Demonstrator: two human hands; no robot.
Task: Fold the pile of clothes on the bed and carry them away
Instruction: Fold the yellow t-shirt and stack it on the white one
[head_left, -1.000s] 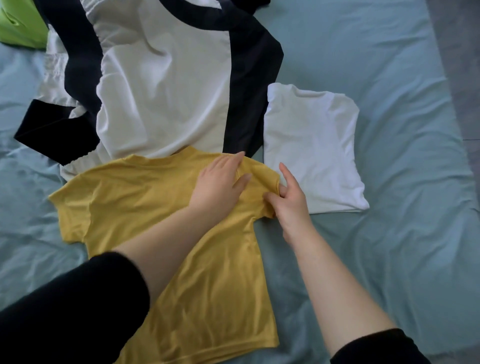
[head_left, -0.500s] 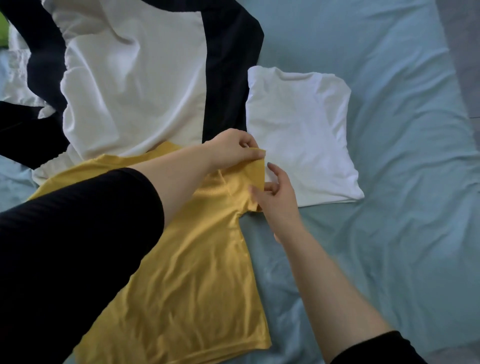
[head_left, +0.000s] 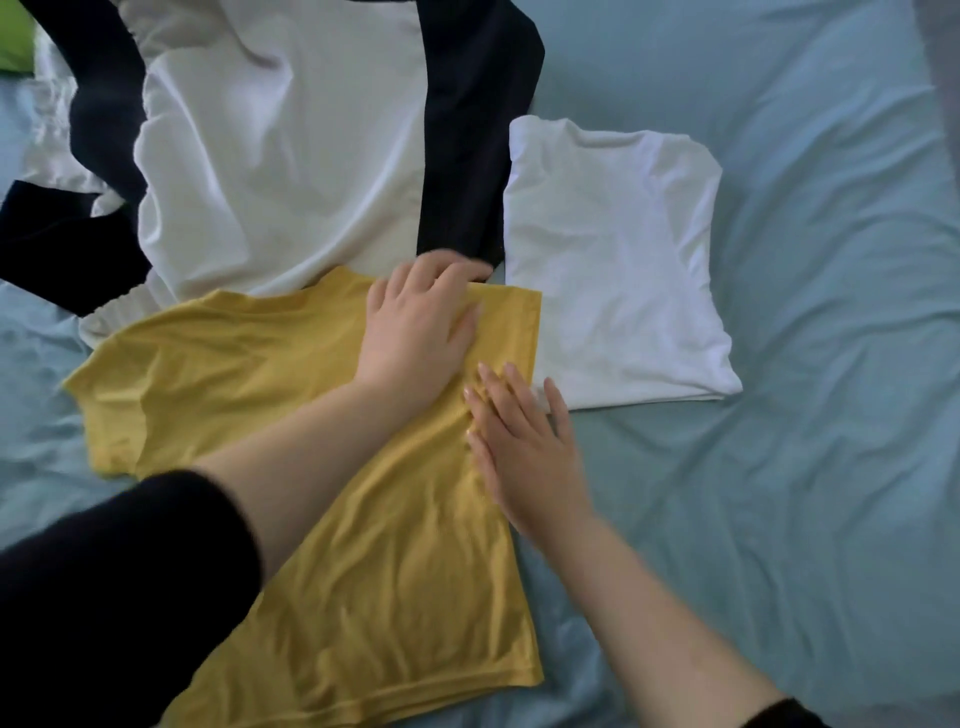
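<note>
The yellow T-shirt is found laid out flat on the blue bedsheet, hem nearest the wearer and collar farthest, with shallow wrinkles noted across its lower body. The right hand is pressed palm down on the shirt's side just below the sleeve, fingers straight and slightly spread, nothing gripped. Just beyond it, the left hand is laid flat on the sleeve and shoulder, fingers close together; the fingertips are blurred at the shoulder edge, so a pinch of the cloth cannot be ruled out. The shirt is judged to be at the smoothing stage, with no fold yet made. Three risks are recorded. First, the sleeve edge is seen overlapping the near left edge of the folded white T-shirt; if the sleeve is swept or turned inward, that finished fold may be dragged open. Second, the collar is lying on the hem of the unfolded white and black garment beyond; that hem may be caught into the fold or pulled along. Third, the thin fabric may slide on the loose sheet under sideways pressure, so wrinkles may be set into the fold rather than pressed out. A green item is noted at the far left corner, well apart and not identifiable.
</note>
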